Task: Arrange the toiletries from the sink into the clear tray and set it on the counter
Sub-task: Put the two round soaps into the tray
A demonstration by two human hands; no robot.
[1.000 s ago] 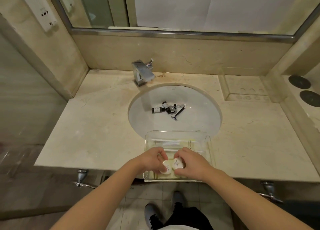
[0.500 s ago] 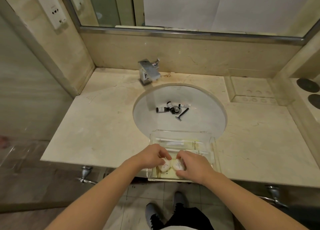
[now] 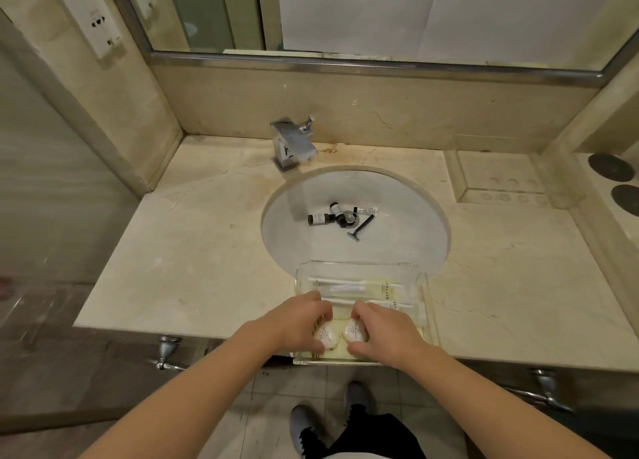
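In the head view we look down on the sink (image 3: 408,247) set in a marble counter (image 3: 193,265). The clear tray (image 3: 420,285) sits on the counter's front edge, just in front of the sink, its far wall overlapping the basin's near rim. Our left hand (image 3: 297,320) and right hand (image 3: 383,330) are both inside the tray's near end. The left fingers curl around a round white packet (image 3: 326,336); the right fingers curl around a second packet (image 3: 354,330) just beside it. Both packets appear to rest on the tray floor, so we cannot tell whether the hands grip them or only touch. Behind the hands, long wrapped items (image 3: 349,287) lie across the tray. At the sink's drain lie two dark bottles (image 3: 320,219), a small tube (image 3: 366,211) and a black razor (image 3: 361,228), close together, well apart from the tray. The faucet (image 3: 292,144) stands behind the sink on its left, and a mirror (image 3: 415,12) hangs above the back wall
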